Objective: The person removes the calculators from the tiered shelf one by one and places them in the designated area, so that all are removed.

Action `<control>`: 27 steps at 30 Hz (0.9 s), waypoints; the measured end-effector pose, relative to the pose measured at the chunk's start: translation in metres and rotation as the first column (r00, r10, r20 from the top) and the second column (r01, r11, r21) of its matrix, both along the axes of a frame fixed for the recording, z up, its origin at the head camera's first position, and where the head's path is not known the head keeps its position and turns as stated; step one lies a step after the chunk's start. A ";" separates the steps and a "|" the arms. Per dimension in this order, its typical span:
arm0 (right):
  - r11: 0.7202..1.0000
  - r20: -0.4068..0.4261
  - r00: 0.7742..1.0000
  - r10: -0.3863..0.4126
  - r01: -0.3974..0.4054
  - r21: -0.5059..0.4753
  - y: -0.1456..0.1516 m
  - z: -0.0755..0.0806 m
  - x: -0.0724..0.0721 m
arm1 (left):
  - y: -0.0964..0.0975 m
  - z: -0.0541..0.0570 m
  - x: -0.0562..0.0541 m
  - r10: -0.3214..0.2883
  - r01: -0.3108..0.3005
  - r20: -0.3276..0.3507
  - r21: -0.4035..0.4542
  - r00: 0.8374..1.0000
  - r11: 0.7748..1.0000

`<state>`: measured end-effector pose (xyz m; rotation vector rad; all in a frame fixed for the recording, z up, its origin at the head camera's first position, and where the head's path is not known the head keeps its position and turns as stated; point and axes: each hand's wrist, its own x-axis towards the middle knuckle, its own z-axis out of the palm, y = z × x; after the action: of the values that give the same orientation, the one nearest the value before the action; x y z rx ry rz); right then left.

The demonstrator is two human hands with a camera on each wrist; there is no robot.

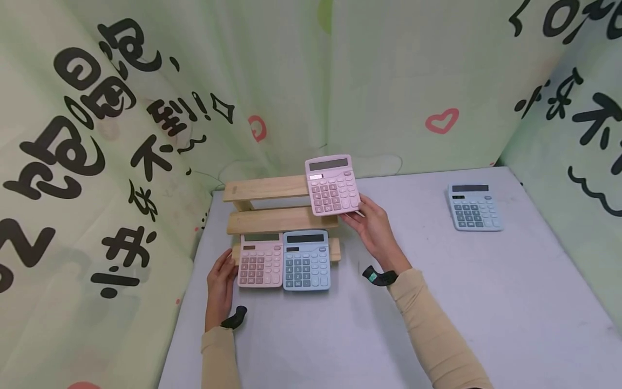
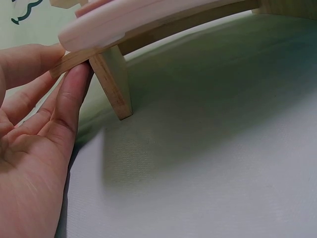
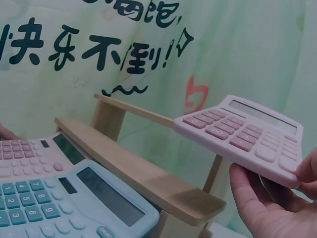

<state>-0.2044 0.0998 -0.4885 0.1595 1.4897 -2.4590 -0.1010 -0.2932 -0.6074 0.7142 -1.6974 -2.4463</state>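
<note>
A tiered wooden rack (image 1: 282, 220) stands on the table. On its lowest step lean a pink calculator (image 1: 261, 265) and, right beside it, a blue calculator (image 1: 306, 265). My right hand (image 1: 374, 229) holds another pink calculator (image 1: 332, 186) by its lower right corner, in front of the upper steps' right part. In the right wrist view, the thumb is on top of that calculator (image 3: 247, 139) and fingers support it from below. At the rack's left end, my left hand (image 1: 222, 286) pinches the end of the lowest slat (image 2: 74, 60) between thumb and fingers.
A second blue calculator (image 1: 474, 208) lies on the white table (image 1: 437, 302) at the far right. Printed curtains (image 1: 389, 97) hang behind the table and along both sides, with the left one close to the left hand.
</note>
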 end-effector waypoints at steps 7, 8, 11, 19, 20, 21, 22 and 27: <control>0.997 0.016 0.997 -0.074 0.074 -0.029 0.015 -0.003 -0.005 | 0.000 -0.001 -0.001 0.008 -0.008 0.004 0.003 1.000 1.000; 0.996 0.022 0.997 -0.080 0.081 -0.033 0.018 -0.004 -0.005 | 0.000 -0.001 -0.001 0.008 -0.008 0.004 0.001 1.000 1.000; 0.994 0.036 0.994 -0.099 0.100 -0.045 0.026 -0.005 -0.006 | 0.000 -0.001 -0.001 0.005 -0.005 0.008 -0.005 1.000 1.000; 0.983 0.041 0.985 -0.165 0.167 -0.077 0.052 -0.008 -0.004 | 0.000 -0.001 -0.001 0.011 -0.010 0.025 -0.011 1.000 1.000; 0.981 0.042 0.984 -0.174 0.177 -0.084 0.056 -0.008 -0.003 | 0.000 -0.001 -0.001 0.011 -0.011 0.026 -0.011 1.000 1.000; 0.978 0.043 0.982 -0.183 0.186 -0.093 0.059 -0.009 -0.002 | 0.001 -0.001 -0.001 0.013 -0.012 0.026 -0.011 1.000 1.000; 0.975 0.047 0.980 -0.195 0.199 -0.101 0.063 -0.010 -0.001 | 0.001 -0.001 -0.001 0.014 -0.014 0.026 -0.011 1.000 1.000; 0.964 0.068 0.971 -0.229 0.236 -0.123 0.077 -0.012 0.005 | 0.001 -0.001 -0.002 0.020 -0.020 0.018 -0.020 1.000 1.000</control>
<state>-0.1999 0.1765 -0.5010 0.3925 1.3514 -2.7017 -0.1026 -0.2922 -0.6084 0.7492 -1.7094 -2.4135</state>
